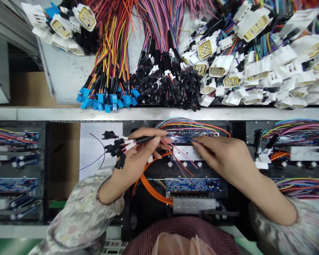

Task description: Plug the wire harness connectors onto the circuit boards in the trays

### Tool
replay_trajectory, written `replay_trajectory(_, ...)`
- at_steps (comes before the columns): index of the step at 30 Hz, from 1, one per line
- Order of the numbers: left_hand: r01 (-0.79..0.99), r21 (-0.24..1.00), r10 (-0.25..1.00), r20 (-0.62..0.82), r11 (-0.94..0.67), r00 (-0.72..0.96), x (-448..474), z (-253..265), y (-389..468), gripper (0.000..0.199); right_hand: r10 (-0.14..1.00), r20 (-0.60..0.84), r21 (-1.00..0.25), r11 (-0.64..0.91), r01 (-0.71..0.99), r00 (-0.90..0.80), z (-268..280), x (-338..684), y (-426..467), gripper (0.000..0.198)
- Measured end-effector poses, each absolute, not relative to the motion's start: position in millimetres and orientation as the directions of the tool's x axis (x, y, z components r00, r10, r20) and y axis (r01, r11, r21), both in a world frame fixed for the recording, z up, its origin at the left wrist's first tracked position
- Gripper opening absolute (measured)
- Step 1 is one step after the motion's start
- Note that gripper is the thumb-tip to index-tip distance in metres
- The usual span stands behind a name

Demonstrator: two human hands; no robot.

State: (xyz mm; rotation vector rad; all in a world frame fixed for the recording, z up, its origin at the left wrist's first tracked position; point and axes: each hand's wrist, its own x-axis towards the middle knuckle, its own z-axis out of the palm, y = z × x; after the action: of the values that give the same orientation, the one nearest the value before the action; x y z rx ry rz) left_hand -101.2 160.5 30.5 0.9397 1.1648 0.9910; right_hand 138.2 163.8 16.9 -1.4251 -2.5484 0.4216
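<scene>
My left hand (140,152) pinches a wire harness by its black sleeve (145,140). Black and white connectors (117,146) hang from the harness on the left, and loose pink, red and orange wire ends (182,157) fan out to the right. Over the upper circuit board (175,139), my right hand (220,150) has thumb and forefinger closed on a thin blue wire (187,140). Coloured wires arch along that board's top edge. Below both hands lies a second blue circuit board (194,186) with a silver heat sink (194,205).
Above a metal rail (159,114) lie bundles with blue connectors (108,101), black connectors (167,81) and white connectors (255,71). More wired boards sit in trays at left (13,184) and right (303,141). Orange cables (154,189) loop beside my left wrist. A printed sheet (90,152) lies left.
</scene>
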Motion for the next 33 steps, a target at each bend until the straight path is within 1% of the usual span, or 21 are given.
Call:
replay_trajectory(6,-0.116,0.949,0.952,-0.279,0.293,0.123,-102,29,160,0.012,0.855,0.030,-0.340,0.496,0.799,-0.518,18,137,164,0.023)
replay_trajectory(9,-0.086,0.956,0.957,-0.273,0.281,0.100,-102,31,160,0.013,0.880,0.108,-0.316,0.471,0.823,-0.462,33,136,159,0.021)
replay_trajectory(12,-0.068,0.960,0.959,-0.264,0.271,0.105,-101,30,160,0.014,0.878,0.189,-0.356,0.479,0.802,-0.441,50,130,151,0.016)
replay_trajectory(16,-0.108,0.957,0.959,-0.258,0.271,0.119,-101,28,160,0.014,0.856,0.143,-0.397,0.509,0.764,-0.496,48,119,148,0.019)
replay_trajectory(19,-0.131,0.949,0.954,-0.268,0.285,0.136,-101,27,160,0.015,0.887,0.189,-0.450,0.459,0.766,-0.421,32,116,152,0.019)
replay_trajectory(21,-0.133,0.948,0.951,-0.269,0.289,0.149,-101,25,159,0.017,0.899,0.197,-0.427,0.438,0.791,-0.392,22,115,156,0.019)
replay_trajectory(27,-0.143,0.950,0.952,-0.250,0.276,0.178,-102,21,158,0.018,0.901,0.175,-0.303,0.432,0.849,-0.396,7,111,160,0.026)
replay_trajectory(33,-0.167,0.947,0.952,-0.242,0.274,0.187,-102,18,158,0.017,0.912,0.149,-0.315,0.410,0.856,-0.382,1,109,162,0.029)
